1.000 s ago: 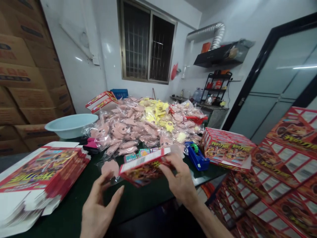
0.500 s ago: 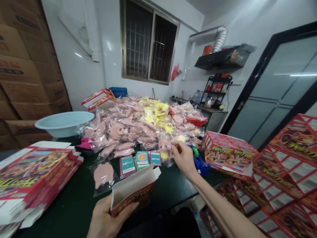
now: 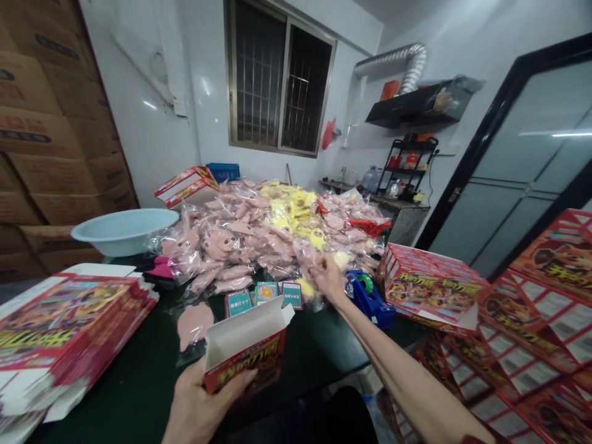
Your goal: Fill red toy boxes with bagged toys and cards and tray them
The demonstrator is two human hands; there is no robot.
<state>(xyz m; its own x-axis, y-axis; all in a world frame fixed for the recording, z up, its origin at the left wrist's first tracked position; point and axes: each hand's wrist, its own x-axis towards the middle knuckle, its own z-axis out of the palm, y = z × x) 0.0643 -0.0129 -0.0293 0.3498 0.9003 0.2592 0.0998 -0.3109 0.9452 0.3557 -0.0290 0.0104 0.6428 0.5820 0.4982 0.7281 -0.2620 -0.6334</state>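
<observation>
My left hand [image 3: 198, 394] grips a small red printed carton [image 3: 250, 364], its white-lined top open and a flap raised. At the front of the heap, my right hand [image 3: 330, 280] has its fingers closed on a bagged pink toy [image 3: 309, 254], with the fingertips partly hidden. Stacks of cards [image 3: 238, 303] lie just beyond the carton. A single flat pink toy in a clear bag [image 3: 194, 325] rests to their left. The heap holds many bagged pink toys [image 3: 217, 243] and yellow toys [image 3: 289, 206].
Flattened red cartons [image 3: 69, 320] are stacked at left, near a pale blue basin [image 3: 123, 231]. A blue tape dispenser [image 3: 370, 302] stands right of my right hand. Beyond it sits a filled display box [image 3: 430, 287], with more red boxes [image 3: 546, 302] stacked at far right.
My right hand has moved slightly left and forward into the heap's front edge, closing on a pink toy. The carton in my left hand has shifted slightly left and tilted.
</observation>
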